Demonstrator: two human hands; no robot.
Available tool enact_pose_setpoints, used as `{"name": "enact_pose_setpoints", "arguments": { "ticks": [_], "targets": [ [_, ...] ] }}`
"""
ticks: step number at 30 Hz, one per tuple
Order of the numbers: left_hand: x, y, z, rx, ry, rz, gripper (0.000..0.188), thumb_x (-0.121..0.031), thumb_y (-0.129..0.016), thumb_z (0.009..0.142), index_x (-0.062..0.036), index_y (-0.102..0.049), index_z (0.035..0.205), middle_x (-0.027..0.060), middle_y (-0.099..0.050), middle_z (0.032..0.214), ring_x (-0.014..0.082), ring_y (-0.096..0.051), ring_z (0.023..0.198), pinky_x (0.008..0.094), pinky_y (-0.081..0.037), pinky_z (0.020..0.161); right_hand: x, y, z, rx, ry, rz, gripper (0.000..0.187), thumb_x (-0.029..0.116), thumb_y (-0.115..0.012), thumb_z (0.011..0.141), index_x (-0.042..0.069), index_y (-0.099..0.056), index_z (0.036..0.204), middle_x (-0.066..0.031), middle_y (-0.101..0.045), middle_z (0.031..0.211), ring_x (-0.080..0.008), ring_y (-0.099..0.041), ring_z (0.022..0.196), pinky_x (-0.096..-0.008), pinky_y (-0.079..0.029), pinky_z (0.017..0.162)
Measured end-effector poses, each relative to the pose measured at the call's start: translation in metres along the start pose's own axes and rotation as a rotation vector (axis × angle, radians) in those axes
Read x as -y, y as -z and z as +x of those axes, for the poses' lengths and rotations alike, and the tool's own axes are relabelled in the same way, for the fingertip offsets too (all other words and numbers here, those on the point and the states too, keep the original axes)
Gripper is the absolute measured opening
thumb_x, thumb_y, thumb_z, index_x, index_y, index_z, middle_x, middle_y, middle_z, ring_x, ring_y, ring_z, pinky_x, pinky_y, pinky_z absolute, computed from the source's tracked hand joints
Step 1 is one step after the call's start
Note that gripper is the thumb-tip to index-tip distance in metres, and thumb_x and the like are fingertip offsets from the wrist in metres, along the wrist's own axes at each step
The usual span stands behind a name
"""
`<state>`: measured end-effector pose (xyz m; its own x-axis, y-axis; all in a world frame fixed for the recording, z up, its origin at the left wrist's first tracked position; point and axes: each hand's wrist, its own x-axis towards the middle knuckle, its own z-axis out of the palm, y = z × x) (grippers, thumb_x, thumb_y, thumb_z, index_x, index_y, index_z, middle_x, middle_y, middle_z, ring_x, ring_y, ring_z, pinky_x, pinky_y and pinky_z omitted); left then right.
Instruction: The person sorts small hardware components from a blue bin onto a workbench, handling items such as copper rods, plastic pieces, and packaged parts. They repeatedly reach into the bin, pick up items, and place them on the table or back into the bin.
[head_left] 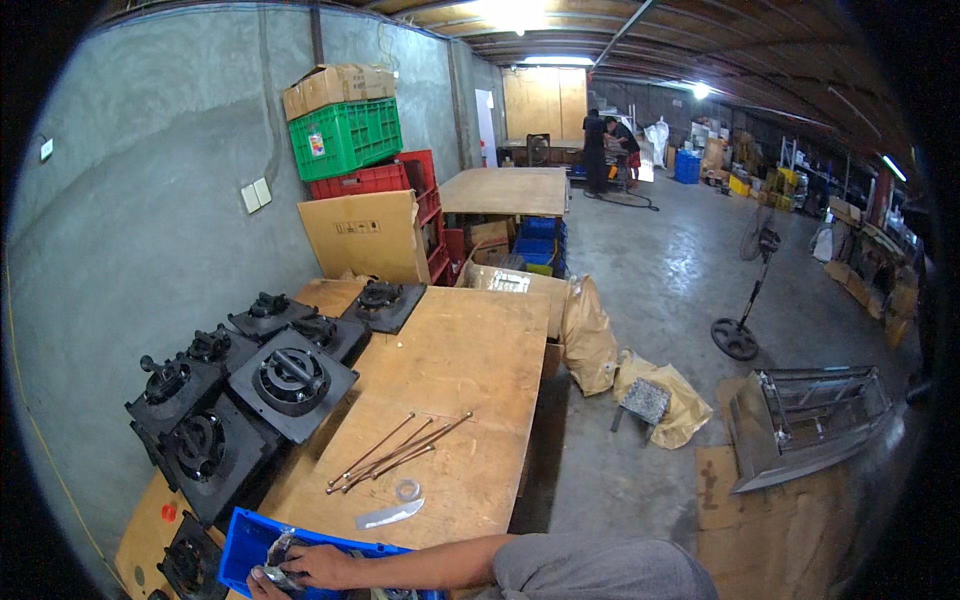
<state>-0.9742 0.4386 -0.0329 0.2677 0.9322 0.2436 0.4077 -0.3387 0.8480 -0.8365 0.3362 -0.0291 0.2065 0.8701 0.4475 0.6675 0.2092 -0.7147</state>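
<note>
At the lower edge stands a blue plastic bin with shiny grey pieces in it. Over its left part, my right hand has its fingers closed on a shiny grey piece, whose exact kind I cannot make out. My left hand, mostly cut off by the lower edge, touches the same piece with bent fingers. On the wooden table beyond the bin lie several thin metal rods, a clear ring-shaped roll and a flat pale strip.
Black stove burner units are piled along the table's left side. Farther back are a cardboard sheet, a green crate and another table. Right on the floor are brown sacks, a stool, a fan and a metal frame.
</note>
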Motion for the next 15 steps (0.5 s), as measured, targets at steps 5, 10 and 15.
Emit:
{"name": "enact_pose_setpoints", "arguments": {
  "ticks": [5,10,15],
  "targets": [
    [-0.010,-0.004,0.001,0.038,-0.027,0.017,0.061,-0.054,-0.044,0.098,0.0022,-0.062,0.114,0.0260,-0.066,0.106,0.0417,-0.060,0.095,0.0465,-0.047,0.083,-0.003,0.006,0.013,0.077,-0.048,-0.077,0.029,0.019,-0.066,0.076,0.002,-0.066,0.100,-0.0191,-0.063,0.106,-0.0369,-0.061,0.097,-0.0475,-0.050,0.084],
    [-0.023,-0.001,-0.004,0.048,0.006,0.077,0.060,-0.052,-0.045,0.098,0.0027,-0.062,0.116,0.0252,-0.065,0.110,0.0399,-0.060,0.097,0.0452,-0.047,0.084,-0.011,0.001,0.013,0.023,-0.016,-0.008,0.027,0.022,-0.068,0.073,0.000,-0.065,0.089,-0.0211,-0.064,0.092,-0.0386,-0.061,0.093,-0.0481,-0.049,0.081],
    [0.007,-0.004,0.004,0.004,-0.027,-0.069,0.059,-0.051,-0.045,0.099,0.0027,-0.060,0.118,0.0262,-0.064,0.109,0.0394,-0.060,0.095,0.0450,-0.047,0.085,-0.002,0.007,0.011,0.063,-0.132,0.056,0.029,0.022,-0.068,0.072,0.000,-0.065,0.090,-0.0217,-0.064,0.094,-0.0405,-0.061,0.092,-0.0487,-0.048,0.084]
  ]
}}
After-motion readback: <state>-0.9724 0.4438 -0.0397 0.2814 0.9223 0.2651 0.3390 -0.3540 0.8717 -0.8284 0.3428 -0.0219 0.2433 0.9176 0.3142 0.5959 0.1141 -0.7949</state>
